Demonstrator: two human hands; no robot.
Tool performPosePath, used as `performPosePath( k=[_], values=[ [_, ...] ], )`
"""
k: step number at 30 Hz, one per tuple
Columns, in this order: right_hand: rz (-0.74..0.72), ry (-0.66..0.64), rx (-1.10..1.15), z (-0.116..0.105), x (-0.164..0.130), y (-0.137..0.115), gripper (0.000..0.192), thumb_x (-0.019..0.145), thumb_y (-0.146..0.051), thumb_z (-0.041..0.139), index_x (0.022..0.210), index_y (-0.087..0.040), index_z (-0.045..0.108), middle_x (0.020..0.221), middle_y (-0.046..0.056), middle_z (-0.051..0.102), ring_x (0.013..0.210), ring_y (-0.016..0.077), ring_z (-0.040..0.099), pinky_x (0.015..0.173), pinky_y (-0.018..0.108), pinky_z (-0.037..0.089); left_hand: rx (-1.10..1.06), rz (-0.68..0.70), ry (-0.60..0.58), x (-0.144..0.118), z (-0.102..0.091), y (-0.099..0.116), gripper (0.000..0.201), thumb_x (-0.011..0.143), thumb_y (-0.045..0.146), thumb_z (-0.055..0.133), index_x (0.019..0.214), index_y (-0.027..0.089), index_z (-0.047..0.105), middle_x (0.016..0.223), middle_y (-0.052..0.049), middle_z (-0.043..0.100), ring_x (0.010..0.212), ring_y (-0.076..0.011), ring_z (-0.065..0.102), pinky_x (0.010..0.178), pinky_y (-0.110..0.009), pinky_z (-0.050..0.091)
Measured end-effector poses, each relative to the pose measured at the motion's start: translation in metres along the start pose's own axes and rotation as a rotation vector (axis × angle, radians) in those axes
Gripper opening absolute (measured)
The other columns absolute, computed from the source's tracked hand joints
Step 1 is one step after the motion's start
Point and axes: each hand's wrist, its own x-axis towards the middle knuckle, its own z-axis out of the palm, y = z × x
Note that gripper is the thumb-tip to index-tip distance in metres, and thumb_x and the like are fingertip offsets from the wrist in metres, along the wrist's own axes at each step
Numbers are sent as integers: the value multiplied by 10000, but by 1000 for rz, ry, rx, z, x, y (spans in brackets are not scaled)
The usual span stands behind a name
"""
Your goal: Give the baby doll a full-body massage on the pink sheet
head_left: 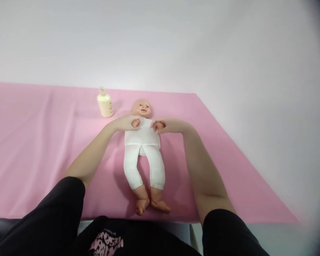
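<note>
A baby doll [142,137] in white clothes lies on its back, head away from me and bare feet toward me. My left hand [126,122] is closed round the doll's hand on the left side of its chest. On the other side my right hand [168,125] grips the doll's other hand, its fingers curled about it. Both doll fists show between my thumbs and fingers. The doll's arms are mostly hidden behind my hands.
A cream-coloured pump bottle [106,105] stands left of the doll's head. Pink cloth [90,199] covers the table, with creases at left. The table's right edge slants toward me, and a pale wall [149,42] rises behind.
</note>
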Motion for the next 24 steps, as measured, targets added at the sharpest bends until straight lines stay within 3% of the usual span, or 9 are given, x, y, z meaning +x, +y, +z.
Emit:
performPosePath(
  k=[3, 8, 9, 11, 13, 15, 18, 21, 24],
  values=[
    [-32, -194, -92, 13, 6, -7, 262, 688, -167, 733, 940, -233, 756, 763, -4, 701, 718, 177, 638, 697, 351, 570, 67, 68, -274, -5, 6, 13, 141, 678, 244, 712, 739, 240, 585, 670, 41, 575, 636, -173, 552, 615, -291, 462],
    [-40, -223, -94, 16, 13, 3, 395, 694, -168, 715, 1084, -227, 732, 855, 6, 732, 747, 177, 635, 689, 337, 570, 66, 56, -315, -5, 3, 7, 163, 740, 277, 685, 898, 254, 648, 790, 24, 666, 729, -198, 624, 681, -307, 521],
    [-41, -158, -71, 14, 14, 9, 444, 732, -221, 720, 1175, -236, 703, 912, 19, 743, 764, 180, 641, 724, 353, 585, 35, 49, -239, -3, 2, 1, 225, 776, 312, 680, 991, 251, 658, 890, 3, 705, 813, -218, 661, 751, -330, 552],
    [-42, 81, 13, 9, 20, 27, 557, 816, -347, 702, 1358, -266, 599, 1045, 49, 744, 816, 189, 666, 817, 396, 607, -42, 29, 56, 3, 3, -15, 417, 851, 375, 650, 1242, 236, 606, 1172, -64, 712, 1060, -269, 686, 950, -404, 562],
    [-68, 420, 100, 5, 31, 54, 620, 882, -428, 651, 1466, -302, 485, 1211, 71, 695, 1020, 213, 690, 995, 452, 574, -106, -8, 416, 10, 9, -38, 599, 919, 379, 590, 1470, 204, 434, 1439, -143, 592, 1327, -307, 590, 1148, -479, 460],
    [-81, 708, 160, 3, 47, 85, 711, 908, -496, 609, 1543, -313, 346, 1366, 96, 600, 1164, 225, 664, 1095, 513, 519, -157, -44, 615, 17, 19, -66, 731, 939, 360, 581, 1574, 167, 274, 1578, -203, 453, 1486, -317, 453, 1254, -514, 335],
    [-96, 907, 223, 3, 70, 127, 761, 908, -566, 588, 1542, -273, 285, 1502, 160, 494, 1393, 242, 527, 1200, 573, 400, -211, -113, 715, 24, 33, -107, 807, 939, 362, 600, 1613, 154, 207, 1686, -218, 291, 1596, -304, 273, 1317, -499, 206],
    [-30, 963, 260, 7, 83, 150, 726, 888, -615, 582, 1471, -233, 380, 1533, 186, 477, 1445, 248, 487, 1244, 584, 329, -273, -210, 696, 25, 41, -135, 796, 935, 386, 607, 1613, 154, 261, 1657, -209, 368, 1569, -307, 340, 1308, -513, 232],
    [76, 914, 255, 12, 85, 155, 618, 902, -626, 543, 1336, -186, 515, 1409, 189, 594, 1328, 249, 594, 1224, 554, 372, -332, -334, 711, 25, 45, -148, 733, 926, 415, 614, 1576, 175, 375, 1584, -194, 491, 1493, -328, 466, 1275, -558, 286]
  ],
)
